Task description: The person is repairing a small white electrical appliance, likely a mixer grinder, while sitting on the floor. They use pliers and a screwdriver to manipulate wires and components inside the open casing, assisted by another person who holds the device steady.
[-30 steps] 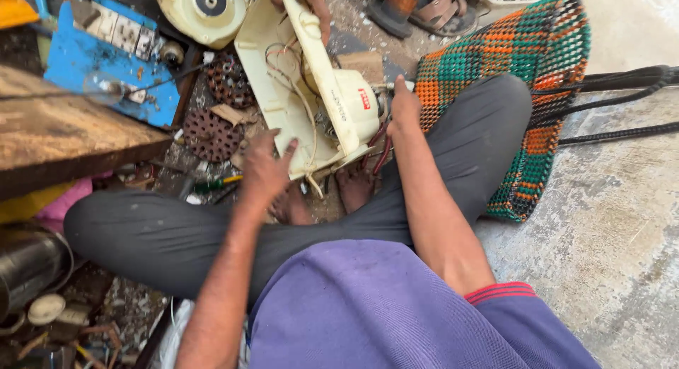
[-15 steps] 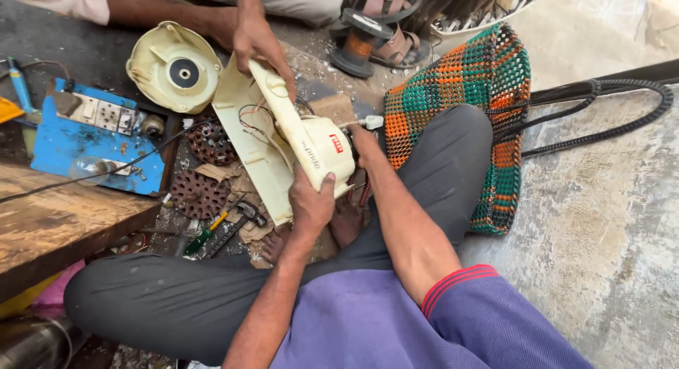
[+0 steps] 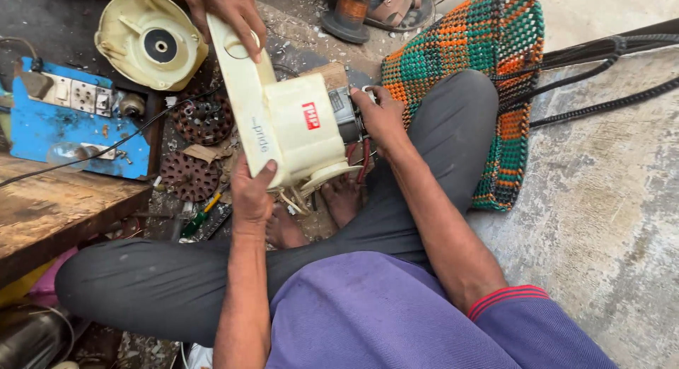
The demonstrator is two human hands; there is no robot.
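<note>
A cream plastic appliance housing lies tilted over my crossed legs, with a grey motor showing at its right side. My left hand grips the housing's lower left edge, thumb on top. Against the motor end, my right hand has its fingers closed on it. Another person's hand holds the housing's far end from above.
A round cream cover lies at top left. A blue switchboard with a cable rests on a wooden plank. Perforated rusty discs, a screwdriver, a woven green-orange mat and black hoses surround me.
The housing has been turned so that its closed face is up. My left hand slid to its lower edge. The other person's hand stayed on the far end.
</note>
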